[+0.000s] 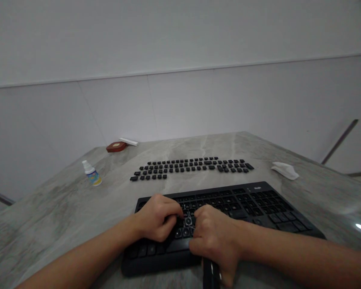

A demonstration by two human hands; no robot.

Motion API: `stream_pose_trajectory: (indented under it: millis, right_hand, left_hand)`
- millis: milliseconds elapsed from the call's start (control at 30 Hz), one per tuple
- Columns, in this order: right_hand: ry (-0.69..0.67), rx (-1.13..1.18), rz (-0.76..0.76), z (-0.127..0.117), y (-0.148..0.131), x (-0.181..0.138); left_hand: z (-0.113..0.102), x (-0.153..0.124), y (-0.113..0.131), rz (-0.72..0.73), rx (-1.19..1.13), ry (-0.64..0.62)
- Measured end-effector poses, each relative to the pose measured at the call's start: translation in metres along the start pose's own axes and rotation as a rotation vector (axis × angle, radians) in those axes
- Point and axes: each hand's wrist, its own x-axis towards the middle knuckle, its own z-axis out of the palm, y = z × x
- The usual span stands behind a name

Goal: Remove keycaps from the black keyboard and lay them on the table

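Note:
A black keyboard (180,247) lies in front of me, slightly askew. Bare key sockets (188,221) show over much of it, while keycaps (285,217) still sit at the near right and along the near left. My left hand (159,216) rests over its left half, fingers curled and closed; whatever they pinch is hidden. Close beside it, my right hand (213,230) is wrapped round a tool with a glossy black handle (210,275). The handle sticks out toward me past the keyboard's near edge, and the tool's working end is covered by the hand.
Loose black keycaps (180,165) lie in rows beyond the keyboard on the grey marbled table (108,200). A small spray bottle (92,174) stands at the left. Farther back are a brown case (116,147) and a white strip (128,141). White tissue (285,170) lies at the right.

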Motion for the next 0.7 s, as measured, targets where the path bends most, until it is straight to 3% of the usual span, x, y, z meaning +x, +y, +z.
stream_pose_trajectory:
  millis: [233, 567, 700]
  right_hand:
    - [0.032, 0.121, 0.175, -0.006, 0.001, 0.005]
    - [-0.038, 0.060, 0.132, -0.012, 0.015, -0.007]
    - [0.005, 0.090, 0.139, -0.008, 0.013, -0.008]
  left_hand:
    - [-0.002, 0.003, 0.004, 0.043, 0.051, -0.014]
    - [-0.004, 0.002, 0.004, 0.035, -0.003, -0.045]
    - [-0.004, 0.002, 0.003, 0.005, 0.000, -0.064]
